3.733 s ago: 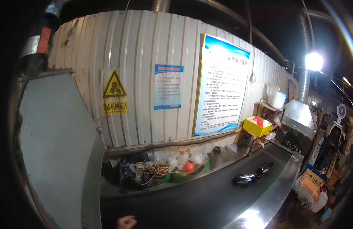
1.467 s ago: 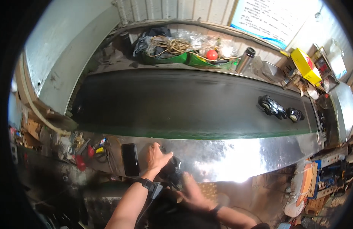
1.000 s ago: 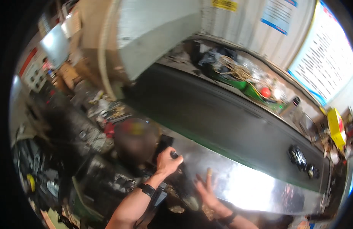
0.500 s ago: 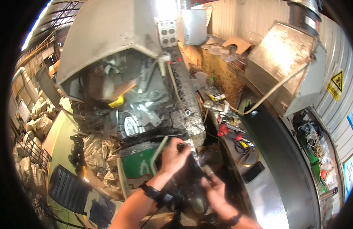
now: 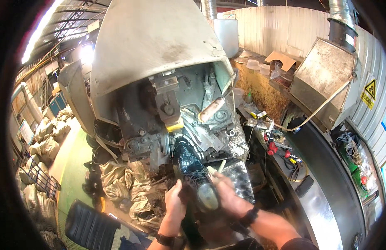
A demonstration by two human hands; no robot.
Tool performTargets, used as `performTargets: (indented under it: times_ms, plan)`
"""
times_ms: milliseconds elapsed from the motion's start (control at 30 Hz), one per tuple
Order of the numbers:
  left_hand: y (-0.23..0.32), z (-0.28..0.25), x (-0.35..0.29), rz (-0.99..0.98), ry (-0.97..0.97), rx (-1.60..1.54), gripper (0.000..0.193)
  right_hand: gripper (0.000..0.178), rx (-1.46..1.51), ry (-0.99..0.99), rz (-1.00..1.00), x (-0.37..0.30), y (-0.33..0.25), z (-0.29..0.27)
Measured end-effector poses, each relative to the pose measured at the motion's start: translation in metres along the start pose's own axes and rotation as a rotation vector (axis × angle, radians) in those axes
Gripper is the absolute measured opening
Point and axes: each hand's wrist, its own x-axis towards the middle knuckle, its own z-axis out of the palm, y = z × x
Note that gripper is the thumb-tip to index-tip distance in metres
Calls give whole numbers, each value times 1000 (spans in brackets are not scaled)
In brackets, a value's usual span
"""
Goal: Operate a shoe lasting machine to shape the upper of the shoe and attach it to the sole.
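Note:
A dark, glossy lace-up shoe (image 5: 187, 158) points toe-first into the opening of a large machine (image 5: 159, 50). Its toe lies among metal parts below a yellow block (image 5: 174, 126). At its rear, a pale, worn rounded surface (image 5: 207, 197) faces up. My left hand (image 5: 175, 204) is closed against the shoe's left side, the thumb raised. My right hand (image 5: 229, 195) grips the rear of the shoe from the other side. Short pale sticks (image 5: 221, 166) show by its fingertips; whether they are held I cannot tell.
A metal bench (image 5: 322, 216) with a phone (image 5: 304, 186) and tools with red handles (image 5: 272, 147) runs along the right, beside a dark conveyor belt (image 5: 334, 166). A black chair (image 5: 91, 223) stands at lower left near pale sacks (image 5: 139, 204).
The view has shifted toward the machine opening. My hands, apart earlier over a dark object, now flank the shoe, whose toe is inside the machine. The green panel has gone from sight.

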Motion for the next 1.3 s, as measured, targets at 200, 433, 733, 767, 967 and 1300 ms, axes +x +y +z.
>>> performTargets:
  times_ms: [200, 433, 733, 767, 967, 1300]
  plan:
    - [3, -15, 43, -29, 77, 19, 23, 38, -49, 138, 54, 49, 13, 7]
    - [-5, -18, 85, -16, 160, -62, 20, 35, -119, 225, 118, 76, 5, 17]
    - [-77, -4, 108, 238, 407, -190, 33, 37, -292, 128, -4, 105, 31, -33]
    - [-83, -10, 115, 272, 407, -240, 34, 37, -293, 121, 14, 108, 35, -29]
    - [-91, -6, 114, 261, 370, -261, 36, 39, -164, 35, -186, 117, 53, -57]
    - [-108, -24, 115, 276, 487, 61, 32, 43, -490, 150, -142, 109, 56, -73]
